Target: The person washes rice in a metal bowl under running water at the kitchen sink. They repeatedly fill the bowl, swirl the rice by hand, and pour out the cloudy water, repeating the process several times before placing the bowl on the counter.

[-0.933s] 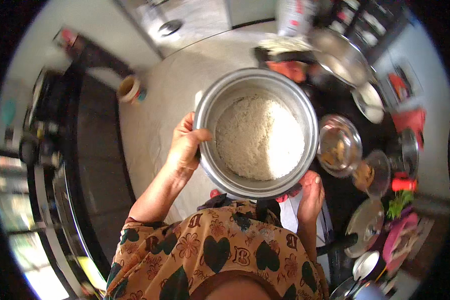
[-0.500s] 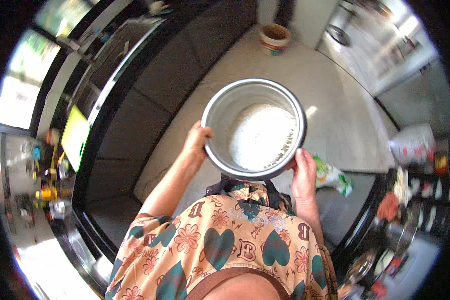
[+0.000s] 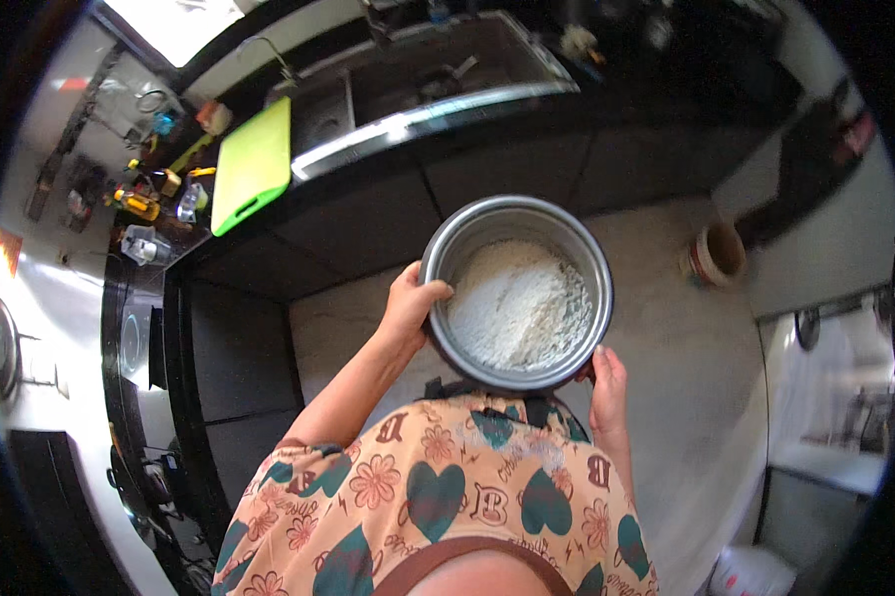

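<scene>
A round metal pot (image 3: 519, 205) is held out in front of my patterned shirt, its open mouth toward me. Inside lies a heap of white grains (image 3: 522, 310) that looks like uncooked rice. My left hand (image 3: 412, 303) grips the pot's left side, with the thumb over the rim. At the lower right edge my right hand (image 3: 608, 385) supports the pot; its fingers are partly hidden beneath it.
Ahead runs a dark counter with a metal sink (image 3: 423, 84) and faucet. A green cutting board (image 3: 254, 164) rests at its left, near bottles (image 3: 138, 205). A planter (image 3: 718, 254) stands on the floor at right. A white bag (image 3: 753, 573) lies low right.
I have turned left, so the sink and cutting board have swung from my left side to ahead. The pot has stayed in both hands. The green-and-white bag has left the view.
</scene>
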Motion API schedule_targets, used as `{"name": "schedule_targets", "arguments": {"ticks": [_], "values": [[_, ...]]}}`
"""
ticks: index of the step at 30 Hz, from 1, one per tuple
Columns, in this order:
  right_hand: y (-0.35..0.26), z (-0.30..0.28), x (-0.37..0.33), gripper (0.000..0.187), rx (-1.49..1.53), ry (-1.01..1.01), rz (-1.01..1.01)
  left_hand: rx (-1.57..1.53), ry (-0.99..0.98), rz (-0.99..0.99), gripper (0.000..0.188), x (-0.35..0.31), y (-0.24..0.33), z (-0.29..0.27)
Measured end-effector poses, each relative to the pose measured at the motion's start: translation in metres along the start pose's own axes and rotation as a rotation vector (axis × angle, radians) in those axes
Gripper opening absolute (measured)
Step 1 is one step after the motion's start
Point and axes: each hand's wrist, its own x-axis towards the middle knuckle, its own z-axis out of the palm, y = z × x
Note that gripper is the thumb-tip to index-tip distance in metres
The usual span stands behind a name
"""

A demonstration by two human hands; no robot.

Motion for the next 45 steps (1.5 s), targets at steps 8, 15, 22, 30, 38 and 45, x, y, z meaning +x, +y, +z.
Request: {"name": "schedule_targets", "arguments": {"ticks": [8, 15, 22, 30, 38, 45], "values": [[-0.042, 0.022, 0.015, 0.029, -0.206, -0.285, -0.309, -0.228, 0.003, 0.261, 0.034, -0.043, 0.037, -0.031], [-0.092, 0.038, 0.062, 0.021, -0.339, -0.113, -0.581, -0.349, 0.075, 0.246, 0.036, -0.048, 0.045, -0.058], [-0.090, 0.044, 0.160, 0.046, -0.751, 0.010, -0.569, -0.351, 0.119, 0.214, 0.038, -0.053, 0.060, -0.042], [-0.188, 0.121, 0.253, 0.062, -1.104, 0.143, -0.818, -0.314, 0.094, 0.265, 0.033, -0.049, 0.067, -0.039], [-0.178, 0.109, 0.291, 0.068, -1.270, 0.112, -0.931, -0.266, 0.108, 0.241, 0.032, -0.045, 0.071, -0.051], [-0.143, 0.091, 0.170, 0.041, -0.942, 0.007, -0.898, -0.279, 0.154, 0.286, 0.034, -0.033, 0.051, -0.065]]}}
